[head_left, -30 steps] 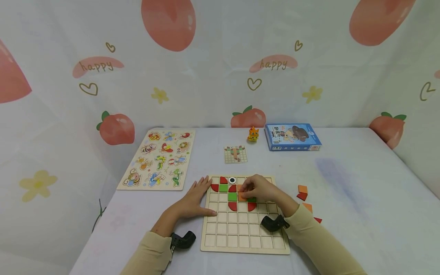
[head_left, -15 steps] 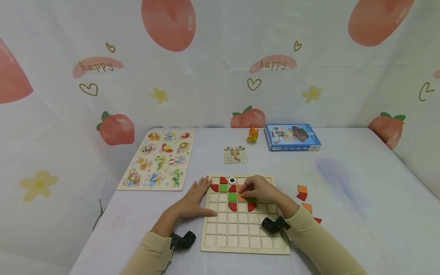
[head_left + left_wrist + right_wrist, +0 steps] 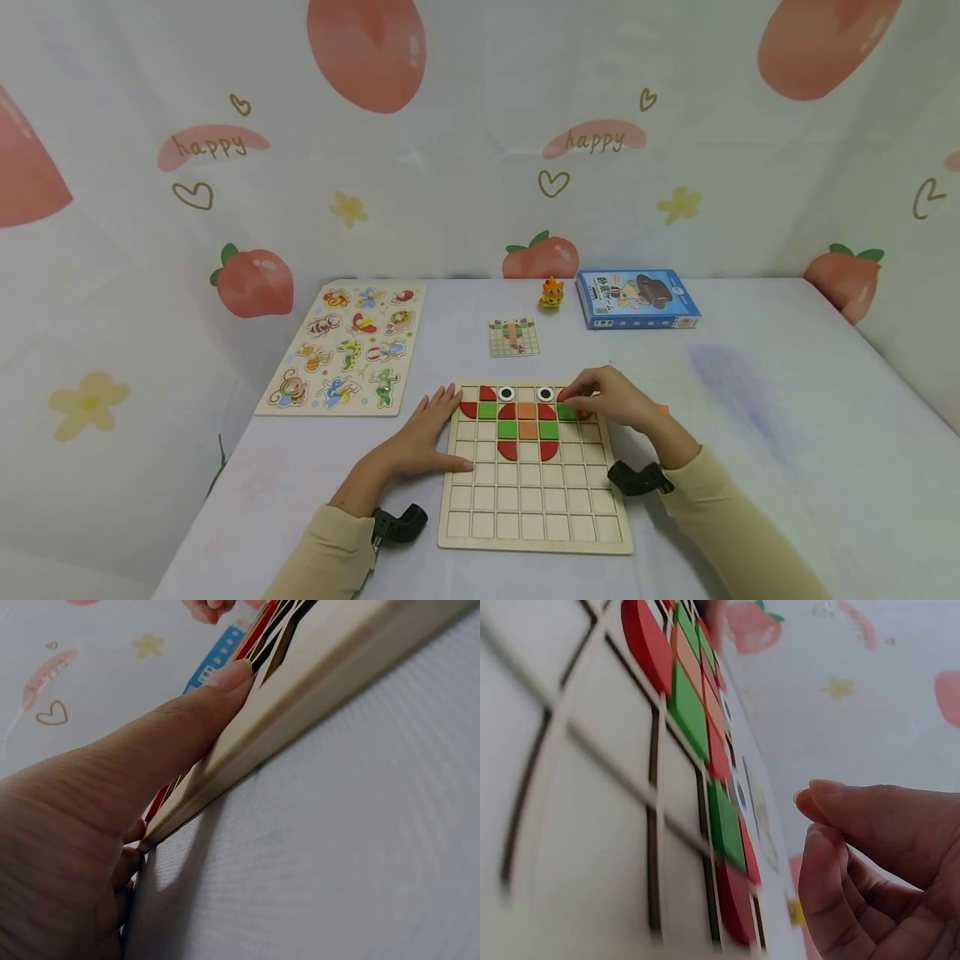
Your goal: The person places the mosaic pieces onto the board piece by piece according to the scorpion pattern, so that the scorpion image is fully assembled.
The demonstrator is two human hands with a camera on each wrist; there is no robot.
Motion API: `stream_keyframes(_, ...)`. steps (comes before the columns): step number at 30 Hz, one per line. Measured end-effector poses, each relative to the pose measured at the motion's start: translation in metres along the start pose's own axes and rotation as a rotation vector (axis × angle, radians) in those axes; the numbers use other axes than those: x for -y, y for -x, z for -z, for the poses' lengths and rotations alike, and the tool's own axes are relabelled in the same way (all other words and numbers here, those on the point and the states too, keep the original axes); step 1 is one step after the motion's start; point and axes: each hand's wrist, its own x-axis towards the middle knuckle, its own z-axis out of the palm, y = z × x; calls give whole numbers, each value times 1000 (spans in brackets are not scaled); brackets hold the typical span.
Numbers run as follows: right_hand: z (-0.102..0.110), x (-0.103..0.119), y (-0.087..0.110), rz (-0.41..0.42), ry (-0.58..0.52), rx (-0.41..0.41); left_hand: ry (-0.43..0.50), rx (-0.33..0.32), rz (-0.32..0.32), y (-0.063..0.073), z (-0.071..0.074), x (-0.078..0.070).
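A wooden grid board [image 3: 532, 527] lies on the table, its upper squares filled with tiles. My left hand [image 3: 416, 446] rests on its left edge, fingers spread; in the left wrist view its thumb [image 3: 180, 724] lies over the rim. Above the board's upper right corner is my right hand [image 3: 617, 398], holding nothing, thumb and fingers loosely curled in the right wrist view. Two orange square tiles [image 3: 528, 429] run down the pattern's middle, flanked by green squares [image 3: 507, 429] and red quarter-round tiles [image 3: 507, 451]. Two eye tiles [image 3: 545, 393] sit in the top row.
A small pattern card [image 3: 513, 337] lies behind the board. Farther back are an orange animal figurine [image 3: 551, 293] and a blue box [image 3: 637, 300]. An insect picture puzzle [image 3: 341, 346] lies left. One loose orange tile [image 3: 663, 409] shows beside the right hand; the forearm hides other loose pieces.
My right hand has left the orange tile in the pattern's middle and moved right, uncovering the second eye tile and both orange tiles. The left hand stays put.
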Motion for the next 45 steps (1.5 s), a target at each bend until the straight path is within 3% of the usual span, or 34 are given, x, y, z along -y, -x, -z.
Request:
stream_keyframes(15,45,-37,38,-155,75,-140,3,1,-8,0,0,1)
stream_keyframes(32,66,-66,65,-230,95,-91,-13,-5,10,-2,-3,4)
stream_keyframes(45,66,-73,69,-235,87,-77,-8,-2,4,-2,-2,4)
